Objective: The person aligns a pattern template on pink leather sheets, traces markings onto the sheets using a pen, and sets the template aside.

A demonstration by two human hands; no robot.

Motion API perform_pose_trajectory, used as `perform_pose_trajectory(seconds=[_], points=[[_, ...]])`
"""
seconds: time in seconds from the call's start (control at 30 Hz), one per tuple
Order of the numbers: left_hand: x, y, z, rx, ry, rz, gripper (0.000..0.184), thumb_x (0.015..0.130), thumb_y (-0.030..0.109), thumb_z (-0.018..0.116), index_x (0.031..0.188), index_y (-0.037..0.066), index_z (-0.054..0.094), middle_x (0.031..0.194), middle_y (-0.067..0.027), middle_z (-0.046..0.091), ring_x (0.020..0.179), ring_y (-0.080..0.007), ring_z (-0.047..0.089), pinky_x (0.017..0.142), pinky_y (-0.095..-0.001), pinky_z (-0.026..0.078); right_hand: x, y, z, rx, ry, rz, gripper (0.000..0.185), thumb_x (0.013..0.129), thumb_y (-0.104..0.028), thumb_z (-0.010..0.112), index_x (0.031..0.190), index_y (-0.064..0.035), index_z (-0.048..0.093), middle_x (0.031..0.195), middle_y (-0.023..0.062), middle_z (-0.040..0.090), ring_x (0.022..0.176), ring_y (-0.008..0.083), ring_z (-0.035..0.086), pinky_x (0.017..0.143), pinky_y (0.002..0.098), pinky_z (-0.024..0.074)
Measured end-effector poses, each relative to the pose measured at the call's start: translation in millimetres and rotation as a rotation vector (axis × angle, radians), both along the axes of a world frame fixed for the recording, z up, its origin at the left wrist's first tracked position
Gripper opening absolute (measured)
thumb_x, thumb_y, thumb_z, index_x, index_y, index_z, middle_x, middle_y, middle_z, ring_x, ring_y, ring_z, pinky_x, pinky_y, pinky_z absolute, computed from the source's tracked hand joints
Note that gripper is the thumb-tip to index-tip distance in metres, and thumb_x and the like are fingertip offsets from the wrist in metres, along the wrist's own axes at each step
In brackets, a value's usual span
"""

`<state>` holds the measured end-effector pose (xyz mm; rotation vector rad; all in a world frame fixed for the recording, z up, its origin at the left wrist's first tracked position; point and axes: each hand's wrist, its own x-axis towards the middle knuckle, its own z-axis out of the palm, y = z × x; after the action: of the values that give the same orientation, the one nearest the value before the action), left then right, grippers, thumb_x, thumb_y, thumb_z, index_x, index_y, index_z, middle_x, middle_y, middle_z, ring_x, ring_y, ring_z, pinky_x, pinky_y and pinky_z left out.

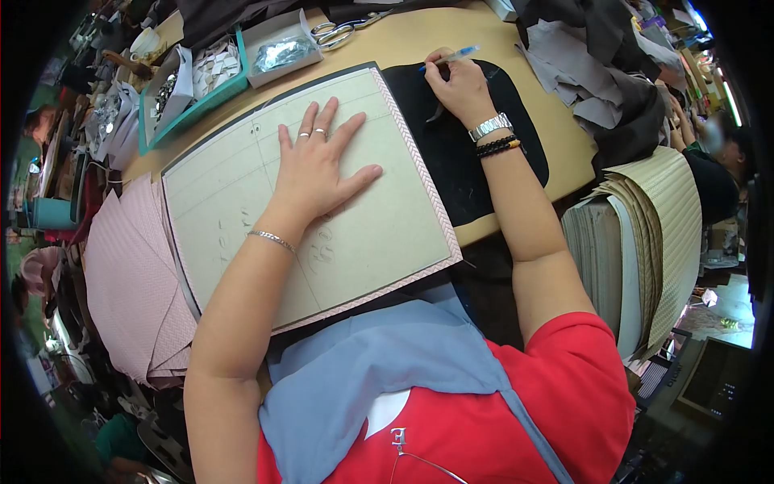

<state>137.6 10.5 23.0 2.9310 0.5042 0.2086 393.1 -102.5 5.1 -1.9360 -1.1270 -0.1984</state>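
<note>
My left hand (318, 165) lies flat with fingers spread on a large pale board (387, 234) marked with pencil lines and handwriting. Under the board, a strip of pink patterned material (419, 169) shows along its right and lower edges. A pen (461, 54) with a blue tip and clear barrel is pinched in my right hand (461, 87), which is over a black mat (516, 121) to the right of the board. The pen tip is apart from the board.
A teal tray (149, 125) with small parts and a white box (282, 48) stand at the back left, near scissors (334, 34). Pink sheets (125, 274) hang off the left side. Dark fabric scraps (572, 73) lie at right, above stacked quilted sheets (661, 234). Another person (717, 169) sits at far right.
</note>
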Motion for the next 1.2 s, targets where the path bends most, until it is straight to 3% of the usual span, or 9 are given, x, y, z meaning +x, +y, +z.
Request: perform_pose_trajectory(seconds=[0.27,0.37,0.5,0.67,0.8,0.9,1.0,1.1,1.2], points=[[1,0,3,-0.012,0.020,0.009,0.077,0.078,0.067,0.058,0.142,0.026,0.043,0.155,-0.0132,0.028,0.144,-0.0359,0.020,0.109,-0.0674,0.013,3,2,2,-0.050,0.008,-0.004,0.019,0.083,-0.021,0.060,0.087,-0.0045,0.067,0.076,0.0120,0.070,0.070,0.0278,0.067,0.067,0.0321,0.0524],[0,0,1,-0.008,0.003,0.004,0.077,0.078,0.067,0.058,0.142,0.026,0.044,0.154,-0.0134,0.028,0.144,-0.0363,0.020,0.109,-0.0672,0.013,8,0,-1,-0.064,0.284,0.128,0.018,0.084,-0.021,0.061,0.088,-0.0045,0.068,0.074,0.0118,0.069,0.071,0.0270,0.068,0.067,0.0320,0.0526],[1,-1,5,-0.029,0.011,0.008,0.078,0.078,0.066,0.059,0.142,0.025,0.044,0.154,-0.0137,0.028,0.144,-0.0364,0.020,0.109,-0.0670,0.013,4,8,-1,0.215,-0.126,0.044,0.019,0.088,-0.021,0.061,0.093,-0.0040,0.068,0.071,0.0120,0.068,0.066,0.0251,0.067,0.066,0.0338,0.0524],[-1,3,-2,-0.064,-0.042,0.006,0.077,0.079,0.063,0.059,0.143,0.024,0.043,0.154,-0.0139,0.028,0.144,-0.0357,0.019,0.109,-0.0672,0.013,-27,-21,20,0.362,0.479,0.040,0.038,0.095,-0.033,0.060,0.076,-0.0005,0.057,0.065,0.0038,0.060,0.058,0.0088,0.055,0.055,0.0259,0.0436],[-18,-11,10,-0.310,-0.314,-0.056,0.055,0.087,0.056,0.054,0.124,0.015,0.057,0.134,-0.0139,0.052,0.133,-0.0335,0.040,0.109,-0.0668,0.013,-124,-67,61,0.645,0.809,0.246,0.027,0.100,-0.027,0.051,0.082,-0.0077,0.050,0.065,-0.0015,0.050,0.056,0.0040,0.041,0.052,0.0204,0.0337],[-66,-54,34,-0.604,-0.352,-0.261,0.040,0.089,0.045,0.056,0.109,0.011,0.062,0.108,-0.0099,0.064,0.111,-0.0324,0.056,0.108,-0.0581,0.020,-184,-106,39,0.573,0.763,0.428,0.014,0.091,-0.017,0.066,0.089,-0.0037,0.061,0.078,0.0000,0.061,0.068,0.0048,0.052,0.057,0.0215,0.0410],[-118,-103,55,-0.824,-0.221,-0.308,0.027,0.087,0.029,0.066,0.106,0.011,0.064,0.092,-0.0086,0.067,0.097,-0.0282,0.062,0.099,-0.0497,0.037,-226,-130,44,0.257,0.560,0.531,0.016,0.083,-0.016,0.075,0.077,-0.0036,0.066,0.067,0.0033,0.061,0.058,0.0079,0.054,0.052,0.0248,0.0426],[-148,-125,38,-0.981,-0.235,-0.301,0.016,0.087,0.014,0.067,0.102,0.006,0.067,0.084,-0.0100,0.066,0.074,-0.0243,0.058,0.073,-0.0345,0.046,-244,-142,28,0.097,0.628,0.600,0.020,0.080,-0.017,0.078,0.090,-0.0046,0.066,0.068,0.0011,0.060,0.059,0.0072,0.055,0.052,0.0240,0.0430],[-166,-123,33,-0.931,-0.203,-0.284,0.016,0.086,0.010,0.067,0.102,0.005,0.068,0.082,-0.0095,0.064,0.077,-0.0208,0.060,0.075,-0.0305,0.046,-248,-141,47,0.209,0.676,0.685,0.030,0.084,-0.020,0.075,0.104,-0.0044,0.060,0.075,0.0023,0.060,0.064,0.0076,0.055,0.057,0.0222,0.0430]])
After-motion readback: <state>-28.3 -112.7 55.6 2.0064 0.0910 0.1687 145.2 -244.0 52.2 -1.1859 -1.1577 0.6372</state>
